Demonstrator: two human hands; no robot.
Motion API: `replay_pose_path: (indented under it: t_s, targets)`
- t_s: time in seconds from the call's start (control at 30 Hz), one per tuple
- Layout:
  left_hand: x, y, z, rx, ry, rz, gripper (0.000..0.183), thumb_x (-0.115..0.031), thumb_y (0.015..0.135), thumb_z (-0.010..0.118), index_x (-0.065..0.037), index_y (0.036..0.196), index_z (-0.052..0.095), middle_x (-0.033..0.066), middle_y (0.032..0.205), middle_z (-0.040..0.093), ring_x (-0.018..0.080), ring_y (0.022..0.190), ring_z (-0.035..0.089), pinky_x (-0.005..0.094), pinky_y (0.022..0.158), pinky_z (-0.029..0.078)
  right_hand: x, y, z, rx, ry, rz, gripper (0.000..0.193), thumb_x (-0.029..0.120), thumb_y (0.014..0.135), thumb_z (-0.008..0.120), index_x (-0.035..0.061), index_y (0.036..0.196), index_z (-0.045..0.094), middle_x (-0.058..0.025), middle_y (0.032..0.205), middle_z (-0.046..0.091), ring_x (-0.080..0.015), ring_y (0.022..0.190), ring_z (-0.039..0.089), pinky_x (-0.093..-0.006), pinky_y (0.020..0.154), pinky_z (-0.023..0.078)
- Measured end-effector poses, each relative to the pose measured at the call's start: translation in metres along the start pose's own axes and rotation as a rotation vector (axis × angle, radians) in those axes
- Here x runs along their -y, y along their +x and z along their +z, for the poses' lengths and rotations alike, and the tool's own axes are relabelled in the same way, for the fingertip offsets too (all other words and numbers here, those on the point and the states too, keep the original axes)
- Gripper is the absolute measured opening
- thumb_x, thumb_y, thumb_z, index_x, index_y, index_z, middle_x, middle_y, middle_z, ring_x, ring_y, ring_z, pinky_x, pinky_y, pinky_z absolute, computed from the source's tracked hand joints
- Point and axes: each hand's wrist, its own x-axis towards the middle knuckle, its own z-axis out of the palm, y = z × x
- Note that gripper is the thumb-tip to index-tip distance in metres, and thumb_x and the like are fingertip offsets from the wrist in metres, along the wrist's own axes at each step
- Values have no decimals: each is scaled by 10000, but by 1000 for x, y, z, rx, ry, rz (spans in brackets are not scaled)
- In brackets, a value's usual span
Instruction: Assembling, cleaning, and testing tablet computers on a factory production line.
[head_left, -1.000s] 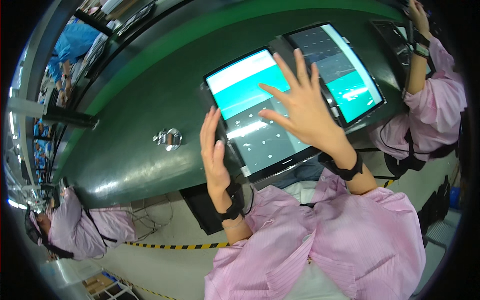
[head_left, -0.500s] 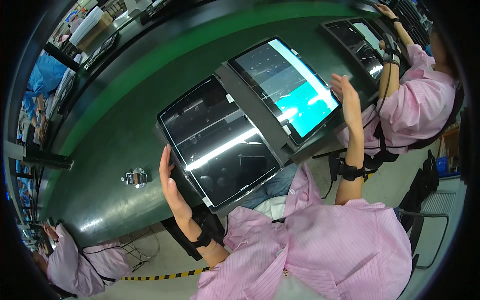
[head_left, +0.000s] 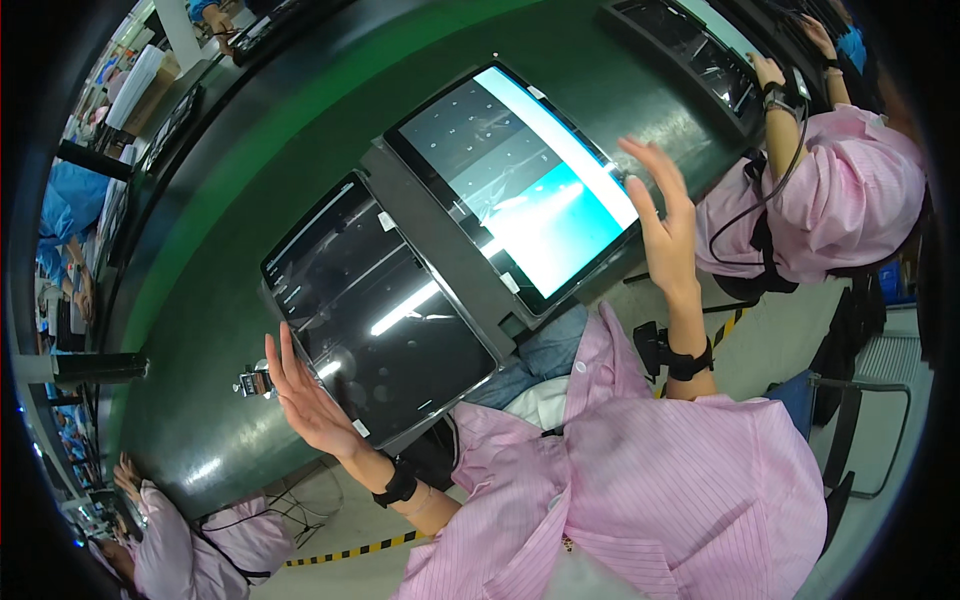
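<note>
Two tablet-like panels lie side by side in a dark tray (head_left: 430,235) on the bench. The left panel (head_left: 400,330) has a mostly dark screen with bright lamp reflections. Lit in white, cyan and grey, the right panel (head_left: 530,180) has small marks across its upper part. My left hand (head_left: 310,400) is open, fingers stretched, alongside the left panel's left edge; whether it touches is unclear. At the right panel's right edge is my right hand (head_left: 668,225), open with fingers apart and fingertips slightly blurred. Neither hand holds anything.
A small metal device (head_left: 254,383) stands on the green bench (head_left: 210,340) beside my left hand. To the right, a co-worker in a pink striped smock (head_left: 815,190) handles another panel tray (head_left: 690,60). Another co-worker (head_left: 180,530) sits at lower left.
The view has shifted, so the tray appears further left. My right hand's fingers have spread apart. Reflections and display on the left panel look different.
</note>
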Motion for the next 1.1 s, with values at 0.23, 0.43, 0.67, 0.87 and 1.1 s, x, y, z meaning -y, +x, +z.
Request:
replay_pose_path:
  t_s: [0.23, 0.43, 0.67, 0.87, 1.1]
  targets:
    - [3, 1, -2, 37, 73, 23, 671, -461, 955, 212, 9, 1432, 249, 222, 1443, 337, 285, 1388, 232, 394, 1148, 80, -1, -36, -6, 30, -331, -565, 234, 111, 767, 533, 118, 849, 752, -104, 1195, 617, -365, 1270, 393, -475, 1008, 335]
    - [4, 0, -3, 30, 54, 26, 676, -470, 963, 208, 20, 1427, 252, 226, 1442, 332, 282, 1387, 231, 384, 1150, 89, 1, -46, 5, 39, -398, -608, 219, 88, 700, 585, 140, 832, 753, -90, 1190, 622, -364, 1262, 398, -473, 981, 361]
    - [3, 0, -3, 33, 59, 34, 682, -473, 966, 209, 33, 1422, 250, 223, 1444, 328, 275, 1389, 227, 378, 1152, 94, 5, -52, 13, 86, -366, -638, 215, 82, 694, 591, 137, 823, 753, -87, 1198, 617, -371, 1274, 379, -475, 999, 341]
    - [4, 0, -2, 35, 58, 30, 681, -478, 962, 212, 19, 1426, 253, 208, 1448, 330, 269, 1391, 228, 373, 1151, 89, 0, -52, 12, -5, -414, -564, 210, 77, 690, 596, 146, 807, 756, -74, 1216, 608, -369, 1278, 375, -485, 1007, 333]
    - [5, 0, -4, 18, 33, 31, 662, -457, 948, 232, 12, 1410, 301, 187, 1448, 343, 270, 1390, 237, 385, 1142, 97, 9, -50, 16, 47, -357, -615, 234, 61, 693, 585, 138, 831, 759, -74, 1224, 601, -379, 1300, 347, -473, 1020, 332]
